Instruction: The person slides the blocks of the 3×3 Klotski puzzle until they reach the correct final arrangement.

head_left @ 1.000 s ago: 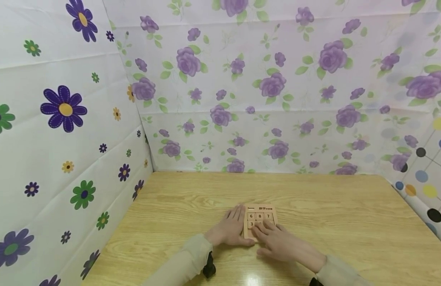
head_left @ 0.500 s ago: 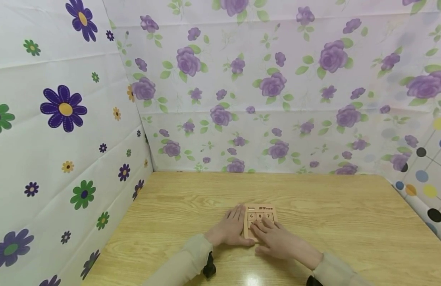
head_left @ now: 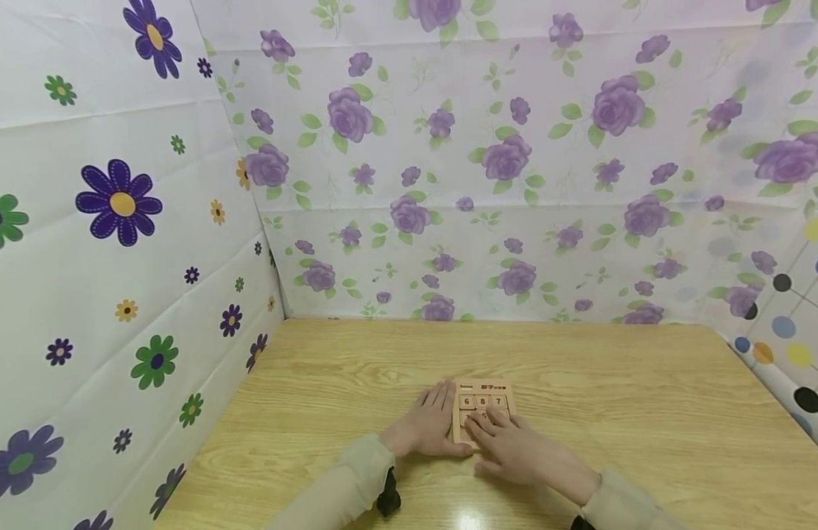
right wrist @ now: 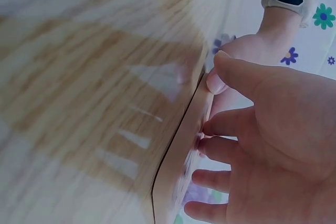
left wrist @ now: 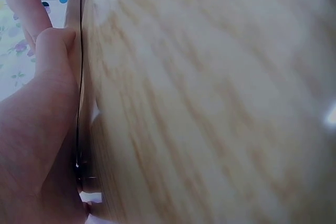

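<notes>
A flat wooden number sliding puzzle [head_left: 486, 386] lies on the table, its top row reading 6, 8, 7. My left hand [head_left: 425, 423] rests along its left side with straight fingers, the thumb reaching across the near edge. In the left wrist view, that thumb [left wrist: 55, 51] lies against the puzzle's side. Over the second row and lower tiles spreads my right hand [head_left: 515, 445], fingertips touching the tiles and hiding most of them. From the right wrist view, its fingers [right wrist: 223, 150] look slightly bent at the board's face, with the thumb apart near the left thumb.
The wood-grain table [head_left: 355, 353] extends around the puzzle on all sides. A purple-flowered cloth [head_left: 409, 213] hangs behind it, and a daisy-print cloth [head_left: 203, 324] runs along the left. Dotted cloth [head_left: 796, 353] borders the right. A black strap piece [head_left: 388, 497] hangs at the left cuff.
My right fingers have shifted slightly over the second row, partly covering the 3 that showed earlier; another tile now shows between them. The left hand and the board stay in place.
</notes>
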Tool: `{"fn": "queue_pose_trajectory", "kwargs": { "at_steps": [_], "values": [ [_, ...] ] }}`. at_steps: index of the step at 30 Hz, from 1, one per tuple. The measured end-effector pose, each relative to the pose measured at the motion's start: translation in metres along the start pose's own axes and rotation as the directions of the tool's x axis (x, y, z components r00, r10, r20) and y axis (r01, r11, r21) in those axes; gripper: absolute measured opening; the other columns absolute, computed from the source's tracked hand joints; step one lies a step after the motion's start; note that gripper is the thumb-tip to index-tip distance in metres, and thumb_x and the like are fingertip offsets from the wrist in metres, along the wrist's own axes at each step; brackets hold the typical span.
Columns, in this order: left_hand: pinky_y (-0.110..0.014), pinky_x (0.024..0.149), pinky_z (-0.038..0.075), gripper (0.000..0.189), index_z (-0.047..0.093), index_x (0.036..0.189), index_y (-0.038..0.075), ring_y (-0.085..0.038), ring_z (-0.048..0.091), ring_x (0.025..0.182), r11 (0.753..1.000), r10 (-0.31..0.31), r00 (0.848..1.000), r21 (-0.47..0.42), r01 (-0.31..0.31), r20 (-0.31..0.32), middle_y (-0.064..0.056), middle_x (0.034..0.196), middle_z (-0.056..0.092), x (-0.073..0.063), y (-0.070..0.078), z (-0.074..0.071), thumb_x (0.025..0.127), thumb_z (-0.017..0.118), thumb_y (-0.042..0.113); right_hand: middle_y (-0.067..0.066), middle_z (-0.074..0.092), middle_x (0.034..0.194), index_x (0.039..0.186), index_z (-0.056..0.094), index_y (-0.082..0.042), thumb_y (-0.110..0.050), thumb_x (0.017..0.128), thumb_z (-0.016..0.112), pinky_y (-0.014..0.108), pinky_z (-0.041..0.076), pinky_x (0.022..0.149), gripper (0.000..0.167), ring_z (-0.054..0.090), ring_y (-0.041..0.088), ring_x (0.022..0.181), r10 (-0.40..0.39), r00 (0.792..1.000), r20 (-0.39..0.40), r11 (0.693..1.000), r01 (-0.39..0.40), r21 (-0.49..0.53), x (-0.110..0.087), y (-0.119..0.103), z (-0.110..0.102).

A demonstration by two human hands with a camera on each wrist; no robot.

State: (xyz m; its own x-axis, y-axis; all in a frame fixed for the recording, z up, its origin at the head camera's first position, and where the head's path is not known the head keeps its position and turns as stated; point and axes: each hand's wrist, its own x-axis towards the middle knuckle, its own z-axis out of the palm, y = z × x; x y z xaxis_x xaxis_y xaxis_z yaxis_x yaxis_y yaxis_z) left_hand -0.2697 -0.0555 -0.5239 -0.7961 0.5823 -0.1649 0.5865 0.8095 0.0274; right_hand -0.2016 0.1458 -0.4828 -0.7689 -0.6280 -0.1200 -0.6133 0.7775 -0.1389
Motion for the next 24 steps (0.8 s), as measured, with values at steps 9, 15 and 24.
{"fn": "queue_pose_trajectory", "kwargs": {
  "at_steps": [9, 15, 24],
  "values": [
    [-0.043, 0.123, 0.016, 0.120, -0.001, 0.155, 0.001, -0.028, 0.006, 0.151, 1.000, -0.008, 1.000, -0.016, 0.008, -0.005, -0.017, 0.163, 0.001, 0.0006, 0.0000, 0.0001, 0.079, 0.040, 0.084, 0.011, 0.032, 0.157, 0.150, 0.036, -0.011, -0.053, 0.094, 0.050, 0.065, 0.027, 0.113, 0.071, 0.027, 0.040, 0.145, -0.001, 1.000, 0.011, 1.000, 0.001, 0.008, -0.0047, -0.0043, -0.0025],
    [-0.043, 0.123, 0.018, 0.119, 0.002, 0.154, -0.001, -0.029, 0.008, 0.151, 1.000, -0.004, 1.000, -0.005, 0.004, -0.014, -0.018, 0.163, 0.004, -0.0014, 0.0004, -0.0008, 0.079, 0.040, 0.084, 0.012, 0.033, 0.156, 0.149, 0.037, -0.010, -0.052, 0.093, 0.052, 0.065, 0.030, 0.111, 0.072, 0.029, 0.039, 0.144, -0.004, 1.000, 0.009, 1.000, 0.004, 0.011, -0.0067, -0.0066, -0.0030],
    [-0.042, 0.123, 0.019, 0.119, 0.003, 0.154, -0.002, -0.029, 0.010, 0.151, 1.000, -0.002, 1.000, 0.005, 0.002, -0.017, -0.020, 0.162, 0.005, -0.0028, 0.0013, -0.0028, 0.080, 0.041, 0.083, 0.011, 0.035, 0.156, 0.150, 0.037, -0.011, -0.052, 0.093, 0.053, 0.062, 0.033, 0.111, 0.072, 0.031, 0.038, 0.143, -0.017, 1.000, 0.006, 1.000, 0.017, -0.010, -0.0101, -0.0062, 0.0007]
  ]
}}
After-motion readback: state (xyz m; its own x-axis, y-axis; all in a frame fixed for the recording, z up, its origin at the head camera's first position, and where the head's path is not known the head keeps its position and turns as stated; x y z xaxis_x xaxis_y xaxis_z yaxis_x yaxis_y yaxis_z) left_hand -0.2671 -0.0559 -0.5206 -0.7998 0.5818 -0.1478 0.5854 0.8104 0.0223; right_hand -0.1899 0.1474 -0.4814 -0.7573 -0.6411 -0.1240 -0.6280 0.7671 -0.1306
